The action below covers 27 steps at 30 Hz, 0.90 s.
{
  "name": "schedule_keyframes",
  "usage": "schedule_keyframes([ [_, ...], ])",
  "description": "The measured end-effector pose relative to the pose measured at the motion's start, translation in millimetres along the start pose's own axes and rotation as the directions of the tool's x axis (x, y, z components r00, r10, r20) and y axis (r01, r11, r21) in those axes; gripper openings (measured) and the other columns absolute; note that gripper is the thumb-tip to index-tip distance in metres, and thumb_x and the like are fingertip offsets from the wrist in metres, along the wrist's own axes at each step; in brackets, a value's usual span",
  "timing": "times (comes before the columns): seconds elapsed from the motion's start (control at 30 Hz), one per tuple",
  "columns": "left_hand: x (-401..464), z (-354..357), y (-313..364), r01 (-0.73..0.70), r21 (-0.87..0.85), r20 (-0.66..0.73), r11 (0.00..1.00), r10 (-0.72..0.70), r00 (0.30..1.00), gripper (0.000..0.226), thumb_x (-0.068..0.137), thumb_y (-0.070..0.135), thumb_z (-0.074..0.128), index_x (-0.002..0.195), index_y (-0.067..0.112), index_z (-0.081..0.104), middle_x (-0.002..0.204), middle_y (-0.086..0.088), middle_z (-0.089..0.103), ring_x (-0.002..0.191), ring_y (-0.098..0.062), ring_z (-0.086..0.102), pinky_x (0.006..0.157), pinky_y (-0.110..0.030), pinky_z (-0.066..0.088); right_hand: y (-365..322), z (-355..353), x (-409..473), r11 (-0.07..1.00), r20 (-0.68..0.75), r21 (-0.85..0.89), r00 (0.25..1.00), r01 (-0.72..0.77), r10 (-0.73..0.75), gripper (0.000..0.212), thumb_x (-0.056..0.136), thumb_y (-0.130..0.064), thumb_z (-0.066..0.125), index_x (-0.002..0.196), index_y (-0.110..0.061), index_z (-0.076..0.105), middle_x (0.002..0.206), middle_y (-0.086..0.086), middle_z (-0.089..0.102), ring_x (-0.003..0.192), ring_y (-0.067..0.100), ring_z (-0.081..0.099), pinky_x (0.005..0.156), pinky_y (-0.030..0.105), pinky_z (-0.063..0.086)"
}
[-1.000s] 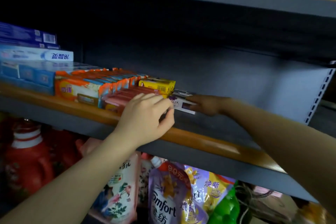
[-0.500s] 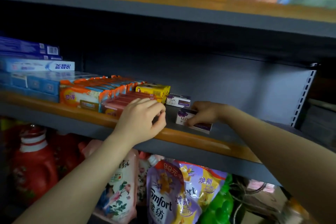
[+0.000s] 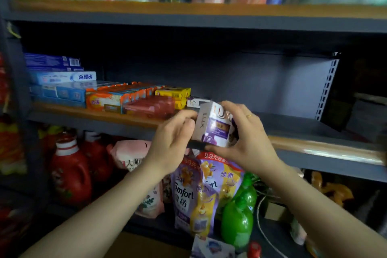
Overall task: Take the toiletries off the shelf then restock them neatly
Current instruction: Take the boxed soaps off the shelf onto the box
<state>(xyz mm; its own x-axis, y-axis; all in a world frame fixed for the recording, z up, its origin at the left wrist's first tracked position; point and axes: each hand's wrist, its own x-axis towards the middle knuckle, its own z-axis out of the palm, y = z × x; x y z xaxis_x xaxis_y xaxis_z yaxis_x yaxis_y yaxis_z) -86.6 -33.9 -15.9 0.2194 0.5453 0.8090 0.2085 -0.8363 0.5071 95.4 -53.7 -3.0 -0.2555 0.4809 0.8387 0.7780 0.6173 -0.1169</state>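
The right hand (image 3: pixel 249 140) wraps the white-and-purple Lux soap box (image 3: pixel 215 125) from its 3 o'clock side, thumb under the bottom edge and fingers curled over the top. The left hand (image 3: pixel 173 142) pinches the box's 9 o'clock face with thumb and fingertips. The box stands roughly upright, tilted a little, in the air just in front of the middle shelf's wooden lip (image 3: pixel 326 148).

A second Lux box (image 3: pixel 194 101) lies on that shelf at 11 o'clock from the held one, beside the yellow soap bars (image 3: pixel 173 93); the red soap packs (image 3: pixel 150 107) lie at 9 o'clock. The shelf board is bare toward 3 o'clock.

To do this well, I would square the box with both hands, turn its label forward, then set it flush against its twin rather than dropping it loose.
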Motion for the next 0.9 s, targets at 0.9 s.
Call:
schedule_keyframes([
  [0.9,-75,27,24,0.865,-0.216,0.406,0.453,-0.764,0.502,0.028,0.078,0.034,0.067,0.1,0.016,0.065,0.099,-0.007,0.069,0.072,-0.015,0.062,0.07,-0.025,0.046,3,-23,-111,-0.092,0.665,0.664,0.53,-0.742,0.527,0.031,0.069,-0.036,0.064,0.088,-0.011,0.063,0.067,0.002,0.069,0.058,0.011,0.062,0.056,0.02,0.051],
])
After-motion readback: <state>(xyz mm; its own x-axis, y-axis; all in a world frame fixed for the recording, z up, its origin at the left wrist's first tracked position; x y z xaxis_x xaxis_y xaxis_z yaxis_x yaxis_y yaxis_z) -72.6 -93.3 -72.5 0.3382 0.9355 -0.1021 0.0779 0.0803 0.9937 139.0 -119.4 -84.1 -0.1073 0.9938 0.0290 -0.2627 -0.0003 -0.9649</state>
